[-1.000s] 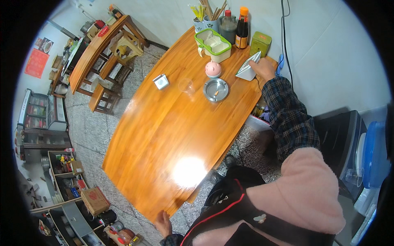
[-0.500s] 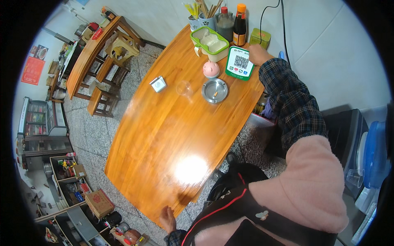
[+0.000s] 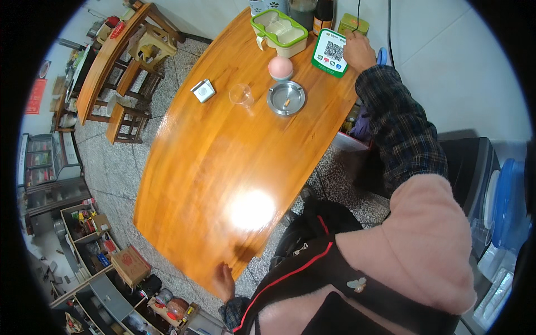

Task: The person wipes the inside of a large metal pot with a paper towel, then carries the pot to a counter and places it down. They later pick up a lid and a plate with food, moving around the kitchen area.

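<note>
My right hand (image 3: pixel 360 52) is at the right edge of a white-and-green QR code stand (image 3: pixel 329 53), its fingers closed on that edge and partly hidden. Just beyond that hand is a yellow-green tin (image 3: pixel 353 24). Left of the stand sit a pink round-topped object (image 3: pixel 280 67) and a steel ashtray (image 3: pixel 286 99) with a cigarette butt in it. My left hand (image 3: pixel 224 282) is at the table's near edge, empty, with thumb and fingers apart and loosely bent.
On the wooden table (image 3: pixel 190 184) also stand a green-rimmed divided caddy (image 3: pixel 279 33), a clear cup (image 3: pixel 241 95), a small white-and-silver box (image 3: pixel 202 90) and a dark sauce bottle (image 3: pixel 323 18). A cable hangs by the wall. Stools (image 3: pixel 125 124) stand at the left, and a cardboard box (image 3: pixel 131 266) lower left.
The view has shifted, so the tabletop things sit higher in the picture. The QR code stand and my right hand have moved slightly right and away. My left hand stays by the near edge.
</note>
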Motion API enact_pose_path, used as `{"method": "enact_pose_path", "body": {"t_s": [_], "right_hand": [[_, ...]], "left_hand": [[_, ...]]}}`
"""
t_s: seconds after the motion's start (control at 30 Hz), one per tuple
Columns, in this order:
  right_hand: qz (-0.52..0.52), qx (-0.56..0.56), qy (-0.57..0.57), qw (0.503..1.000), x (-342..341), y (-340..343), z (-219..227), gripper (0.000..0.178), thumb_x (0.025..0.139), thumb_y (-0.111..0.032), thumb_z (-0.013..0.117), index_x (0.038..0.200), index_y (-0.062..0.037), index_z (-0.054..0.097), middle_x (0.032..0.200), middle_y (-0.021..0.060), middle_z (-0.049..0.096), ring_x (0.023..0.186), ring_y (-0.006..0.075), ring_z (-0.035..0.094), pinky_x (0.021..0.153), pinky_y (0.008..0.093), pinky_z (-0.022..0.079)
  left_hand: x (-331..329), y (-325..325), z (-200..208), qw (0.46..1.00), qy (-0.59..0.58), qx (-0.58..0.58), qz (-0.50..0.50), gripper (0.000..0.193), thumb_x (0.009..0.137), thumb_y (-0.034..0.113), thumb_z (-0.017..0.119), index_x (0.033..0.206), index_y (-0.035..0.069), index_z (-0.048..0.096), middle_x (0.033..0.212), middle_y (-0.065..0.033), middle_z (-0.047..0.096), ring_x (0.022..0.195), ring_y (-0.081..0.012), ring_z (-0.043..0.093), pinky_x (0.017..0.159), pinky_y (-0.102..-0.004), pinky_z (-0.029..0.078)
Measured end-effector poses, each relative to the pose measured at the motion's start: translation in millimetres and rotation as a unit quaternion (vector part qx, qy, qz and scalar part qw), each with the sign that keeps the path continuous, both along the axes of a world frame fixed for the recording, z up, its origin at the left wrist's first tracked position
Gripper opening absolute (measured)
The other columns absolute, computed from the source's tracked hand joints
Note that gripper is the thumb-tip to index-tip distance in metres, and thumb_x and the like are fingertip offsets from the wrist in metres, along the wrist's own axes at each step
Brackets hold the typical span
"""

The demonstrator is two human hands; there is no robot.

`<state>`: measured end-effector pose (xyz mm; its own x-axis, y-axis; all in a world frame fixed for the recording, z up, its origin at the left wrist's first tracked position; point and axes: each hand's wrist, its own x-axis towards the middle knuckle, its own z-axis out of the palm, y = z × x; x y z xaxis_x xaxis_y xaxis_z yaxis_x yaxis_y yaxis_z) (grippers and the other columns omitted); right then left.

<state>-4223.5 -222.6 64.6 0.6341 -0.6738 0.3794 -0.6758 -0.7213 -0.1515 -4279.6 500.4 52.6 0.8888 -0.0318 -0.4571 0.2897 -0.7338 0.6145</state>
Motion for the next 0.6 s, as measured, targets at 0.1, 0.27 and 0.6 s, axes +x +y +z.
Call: {"method": "enact_pose_path", "body": {"t_s": [0.1, 0.27, 0.6], "right_hand": [[0.074, -0.036, -0.066, 0.994, -18, 20, -7, 0.033, 0.08, -0.01, 0.058, 0.111, -0.0006, 0.056, 0.103, 0.0208, 0.059, 0.099, 0.0371, 0.057, 0.082, 0.0444, 0.047], [0.13, 0.131, -0.065, 0.981, -43, 85, -44, 0.042, 0.077, -0.015, 0.067, 0.114, 0.0014, 0.057, 0.097, 0.0218, 0.062, 0.092, 0.0362, 0.06, 0.079, 0.0422, 0.048], [0.16, 0.349, -0.088, 0.919, -20, 159, -65, 0.027, 0.077, -0.014, 0.068, 0.098, 0.0022, 0.06, 0.091, 0.0213, 0.064, 0.086, 0.0335, 0.063, 0.074, 0.0397, 0.05]], "left_hand": [[-1, 4, -2, 1.0, 0.0, -0.004, 0.004, 0.027, 0.092, 0.014, 0.054, 0.109, -0.007, 0.058, 0.094, -0.015, 0.064, 0.081, -0.0204, 0.065, 0.073, -0.0304, 0.05], [-1, 7, -7, 1.0, -0.01, -0.016, 0.009, 0.027, 0.092, 0.014, 0.054, 0.108, -0.007, 0.058, 0.093, -0.016, 0.065, 0.08, -0.0207, 0.065, 0.072, -0.031, 0.05], [-22, 11, 7, 0.998, -0.027, 0.016, 0.046, 0.027, 0.091, 0.014, 0.054, 0.106, -0.008, 0.06, 0.09, -0.0165, 0.066, 0.081, -0.0211, 0.065, 0.073, -0.0306, 0.05]]}}
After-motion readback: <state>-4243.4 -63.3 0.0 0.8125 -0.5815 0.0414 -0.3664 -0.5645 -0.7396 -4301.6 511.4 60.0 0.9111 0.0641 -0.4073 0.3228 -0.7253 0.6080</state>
